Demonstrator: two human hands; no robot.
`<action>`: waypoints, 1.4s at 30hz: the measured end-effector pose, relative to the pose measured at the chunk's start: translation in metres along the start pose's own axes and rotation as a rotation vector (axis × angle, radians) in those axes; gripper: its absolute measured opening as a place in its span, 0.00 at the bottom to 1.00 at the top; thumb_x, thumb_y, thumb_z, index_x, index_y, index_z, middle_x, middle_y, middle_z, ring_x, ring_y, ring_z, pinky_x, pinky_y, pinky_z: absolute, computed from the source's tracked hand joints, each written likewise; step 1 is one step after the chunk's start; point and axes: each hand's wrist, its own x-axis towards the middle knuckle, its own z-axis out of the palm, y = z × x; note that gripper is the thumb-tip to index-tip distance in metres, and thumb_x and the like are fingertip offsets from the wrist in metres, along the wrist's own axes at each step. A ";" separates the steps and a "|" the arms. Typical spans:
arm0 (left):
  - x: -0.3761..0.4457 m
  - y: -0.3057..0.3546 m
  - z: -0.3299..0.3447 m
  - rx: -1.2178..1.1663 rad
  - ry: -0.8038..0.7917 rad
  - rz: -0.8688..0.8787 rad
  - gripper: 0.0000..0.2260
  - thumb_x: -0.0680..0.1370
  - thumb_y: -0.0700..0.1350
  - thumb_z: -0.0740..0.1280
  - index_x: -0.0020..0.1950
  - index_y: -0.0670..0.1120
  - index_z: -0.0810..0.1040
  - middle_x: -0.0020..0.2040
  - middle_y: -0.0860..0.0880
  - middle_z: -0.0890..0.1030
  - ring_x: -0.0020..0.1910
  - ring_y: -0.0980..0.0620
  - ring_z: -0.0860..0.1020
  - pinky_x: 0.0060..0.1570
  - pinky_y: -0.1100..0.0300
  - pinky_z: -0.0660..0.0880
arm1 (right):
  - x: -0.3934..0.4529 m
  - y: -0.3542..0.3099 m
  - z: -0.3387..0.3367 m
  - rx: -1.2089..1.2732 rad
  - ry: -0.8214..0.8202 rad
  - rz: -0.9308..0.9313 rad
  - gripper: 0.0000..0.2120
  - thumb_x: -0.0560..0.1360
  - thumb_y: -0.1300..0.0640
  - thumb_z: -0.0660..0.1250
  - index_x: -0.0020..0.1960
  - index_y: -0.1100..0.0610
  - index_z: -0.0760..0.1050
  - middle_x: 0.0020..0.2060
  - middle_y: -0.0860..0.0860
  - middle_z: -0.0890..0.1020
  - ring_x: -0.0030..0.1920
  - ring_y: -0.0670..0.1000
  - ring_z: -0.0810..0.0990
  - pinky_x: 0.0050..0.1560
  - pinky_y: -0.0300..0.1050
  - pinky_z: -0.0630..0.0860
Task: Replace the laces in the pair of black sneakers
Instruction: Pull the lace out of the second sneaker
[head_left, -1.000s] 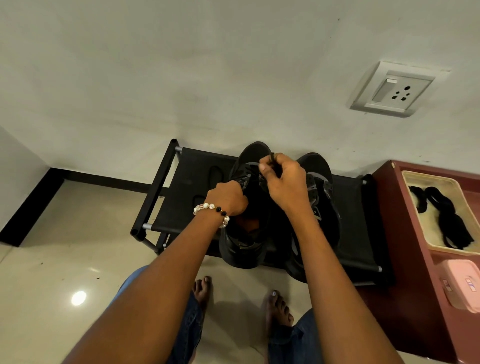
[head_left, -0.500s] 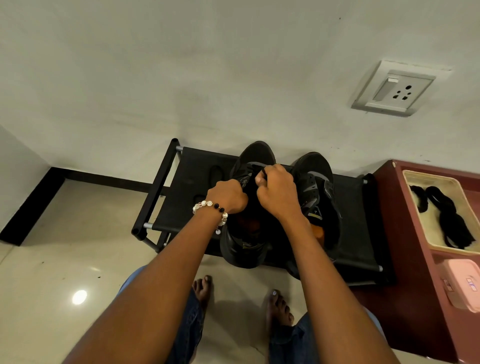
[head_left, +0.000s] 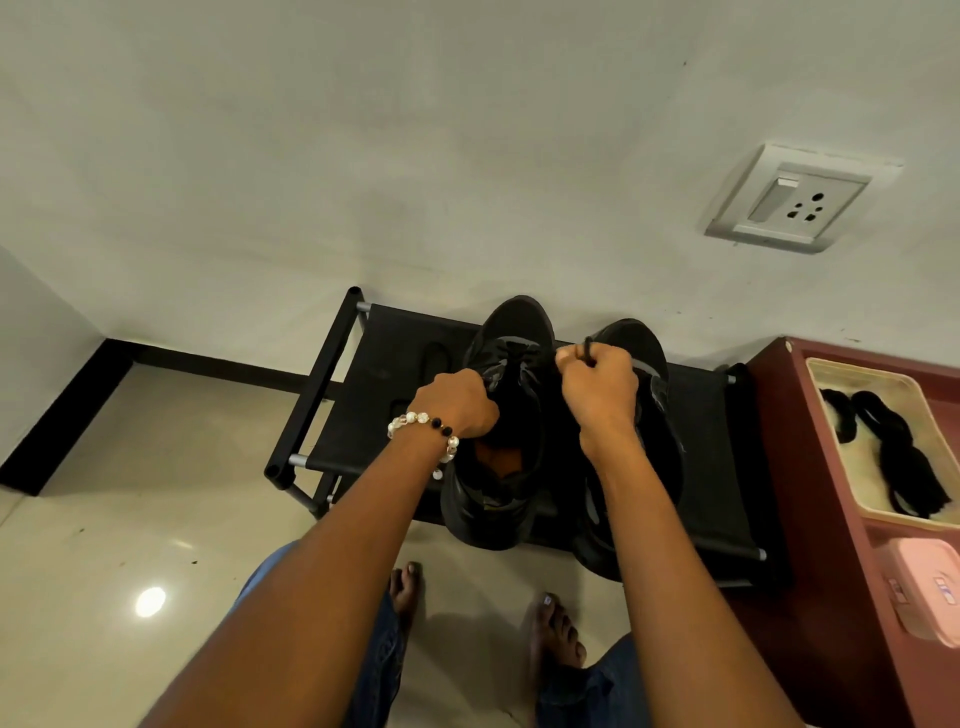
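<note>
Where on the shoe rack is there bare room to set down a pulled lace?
The left part of the rack's top shelf, between the left end rail and the left sneaker, is bare fabric. The strip right of the right sneaker, up to the maroon cabinet, is narrower. The middle is crowded: both sneakers, left hand, and right hand gripping a lace.

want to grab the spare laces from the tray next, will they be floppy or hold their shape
Probably floppy: the laces lie in limp, curving bundles on the tray floor. Likely light, being thin cord. Loose ends fan out at the near end, so they may dangle or snag when lifted.
</note>
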 end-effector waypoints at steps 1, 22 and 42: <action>0.000 0.000 -0.002 0.001 -0.030 0.004 0.10 0.79 0.47 0.63 0.40 0.44 0.69 0.39 0.47 0.74 0.36 0.48 0.74 0.37 0.58 0.71 | 0.001 0.002 0.002 -0.109 0.023 -0.052 0.11 0.78 0.59 0.65 0.39 0.64 0.77 0.33 0.54 0.78 0.34 0.52 0.76 0.37 0.46 0.75; 0.018 0.016 -0.001 -0.036 0.391 0.351 0.10 0.79 0.45 0.66 0.57 0.47 0.83 0.55 0.47 0.82 0.50 0.48 0.81 0.52 0.55 0.78 | -0.019 -0.006 -0.007 -0.771 -0.467 -0.173 0.09 0.77 0.57 0.64 0.42 0.58 0.66 0.44 0.59 0.76 0.40 0.62 0.79 0.46 0.57 0.81; 0.032 0.025 0.021 0.216 0.640 0.329 0.08 0.81 0.46 0.61 0.49 0.44 0.77 0.45 0.47 0.77 0.40 0.46 0.77 0.36 0.56 0.71 | -0.015 0.007 -0.001 -0.646 -0.453 -0.089 0.12 0.76 0.61 0.62 0.36 0.56 0.63 0.36 0.55 0.72 0.31 0.55 0.74 0.24 0.40 0.66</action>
